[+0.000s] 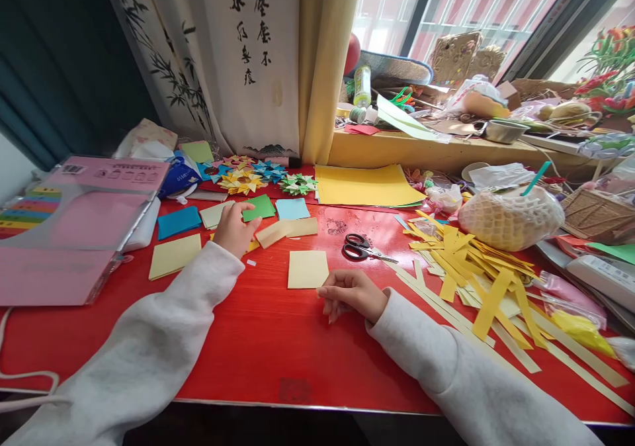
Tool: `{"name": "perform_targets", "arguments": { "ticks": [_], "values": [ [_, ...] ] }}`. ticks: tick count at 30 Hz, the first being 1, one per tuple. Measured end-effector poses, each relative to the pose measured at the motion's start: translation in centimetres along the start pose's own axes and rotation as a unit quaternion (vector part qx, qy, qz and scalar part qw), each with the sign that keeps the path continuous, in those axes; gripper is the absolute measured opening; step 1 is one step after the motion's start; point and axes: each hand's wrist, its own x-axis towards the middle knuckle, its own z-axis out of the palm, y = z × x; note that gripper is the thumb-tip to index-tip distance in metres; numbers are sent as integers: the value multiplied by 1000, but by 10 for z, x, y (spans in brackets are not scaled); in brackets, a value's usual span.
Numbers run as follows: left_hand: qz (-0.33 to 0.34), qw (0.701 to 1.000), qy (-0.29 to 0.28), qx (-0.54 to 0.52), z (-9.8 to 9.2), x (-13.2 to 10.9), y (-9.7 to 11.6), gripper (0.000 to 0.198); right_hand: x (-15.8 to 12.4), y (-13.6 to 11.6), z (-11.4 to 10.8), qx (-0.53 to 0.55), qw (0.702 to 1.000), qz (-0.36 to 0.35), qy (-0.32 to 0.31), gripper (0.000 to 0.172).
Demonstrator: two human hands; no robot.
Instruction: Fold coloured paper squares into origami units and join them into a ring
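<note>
My left hand (pixel 235 229) hovers over or rests among the stacks of small coloured paper, thumb and index finger apart, with nothing visible between them. Around it lie a pale cream stack (pixel 216 216), a green stack (pixel 260 208) and a folded tan paper strip (pixel 288 231). One cream paper square (pixel 307 269) lies flat on the red table (pixel 258 353). At its lower right corner is my right hand (pixel 353 294), fingers curled and thumb against the index finger; no object shows in it. Whether the fingertips touch the square, I cannot tell.
Black scissors (pixel 366 250) lie behind my right hand. Yellow and cream paper strips (pixel 476 280) spread over the right side. Yellow sheets (pixel 364 184) and folded paper stars (pixel 241 181) sit at the back. A pink plastic-wrapped pack (pixel 94 227) covers the left.
</note>
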Motion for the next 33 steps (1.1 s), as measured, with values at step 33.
{"name": "perform_targets", "arguments": {
  "ticks": [33],
  "values": [
    [370,882,-283,76,28,-44,16,38,6,-1,-8,40,983,-69,165,23]
  ]
}}
